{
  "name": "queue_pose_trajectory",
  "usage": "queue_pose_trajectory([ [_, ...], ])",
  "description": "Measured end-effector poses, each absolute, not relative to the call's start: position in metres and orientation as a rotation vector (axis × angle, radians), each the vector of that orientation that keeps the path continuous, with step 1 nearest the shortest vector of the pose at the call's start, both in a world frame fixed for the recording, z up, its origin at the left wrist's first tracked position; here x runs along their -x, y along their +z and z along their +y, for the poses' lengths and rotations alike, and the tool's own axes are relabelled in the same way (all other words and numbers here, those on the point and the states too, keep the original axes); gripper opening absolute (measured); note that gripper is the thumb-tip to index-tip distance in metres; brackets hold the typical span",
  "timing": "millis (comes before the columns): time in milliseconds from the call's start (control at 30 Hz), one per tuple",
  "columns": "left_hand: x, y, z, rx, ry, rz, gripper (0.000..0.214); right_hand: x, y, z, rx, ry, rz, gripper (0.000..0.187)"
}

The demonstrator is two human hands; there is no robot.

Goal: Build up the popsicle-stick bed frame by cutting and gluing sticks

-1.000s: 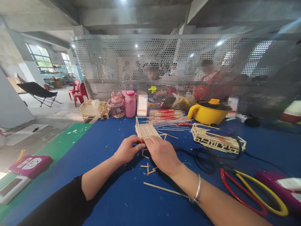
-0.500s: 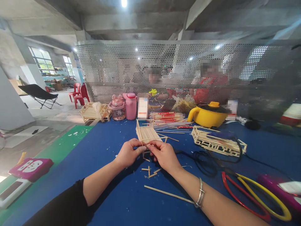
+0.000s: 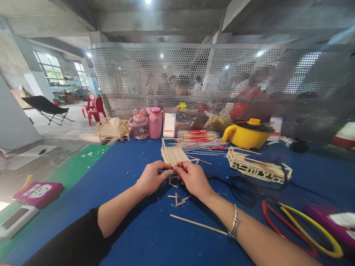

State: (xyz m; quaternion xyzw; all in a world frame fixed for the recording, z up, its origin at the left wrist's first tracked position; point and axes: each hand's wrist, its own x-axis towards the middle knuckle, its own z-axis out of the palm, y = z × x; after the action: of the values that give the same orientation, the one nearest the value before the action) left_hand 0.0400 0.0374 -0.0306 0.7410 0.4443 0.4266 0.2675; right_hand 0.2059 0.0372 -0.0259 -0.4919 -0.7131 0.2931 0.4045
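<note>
My left hand (image 3: 152, 178) and my right hand (image 3: 194, 178) meet fingertip to fingertip over the blue table (image 3: 133, 221), pinching a short thin wooden stick (image 3: 173, 170) between them. Just beyond the fingers stands a small wooden stick model (image 3: 174, 153) shaped like a little bed. Short stick offcuts (image 3: 177, 199) lie below the hands, and one long stick (image 3: 198, 224) lies nearer to me. A metal bangle circles my right wrist.
A second stick frame (image 3: 257, 168) with a black cable over it lies at right. Behind stand a yellow pot (image 3: 245, 133), a pink bottle (image 3: 155, 122), a stick bundle (image 3: 196, 137). Red and yellow rings (image 3: 299, 229) lie front right. People sit beyond a perforated screen (image 3: 210, 81).
My right hand has drawn back from covering the model's near edge, so the fingertips of both hands now pinch a short stick just in front of it.
</note>
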Motion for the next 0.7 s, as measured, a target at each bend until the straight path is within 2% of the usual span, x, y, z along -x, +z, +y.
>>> queue_pose_trajectory([
  [300, -0.0401, -0.0291, 0.0355, -2.034, 1.132, 1.211, 0.016, -0.2129, -0.0197, 0.0364, 1.243, 0.604, -1.935, 0.017],
  [700, -0.0391, -0.029, 0.0383, -2.07, 1.083, 1.182, 0.016, -0.2106, -0.0204, 0.0329, 1.259, 0.546, -1.941, 0.018],
])
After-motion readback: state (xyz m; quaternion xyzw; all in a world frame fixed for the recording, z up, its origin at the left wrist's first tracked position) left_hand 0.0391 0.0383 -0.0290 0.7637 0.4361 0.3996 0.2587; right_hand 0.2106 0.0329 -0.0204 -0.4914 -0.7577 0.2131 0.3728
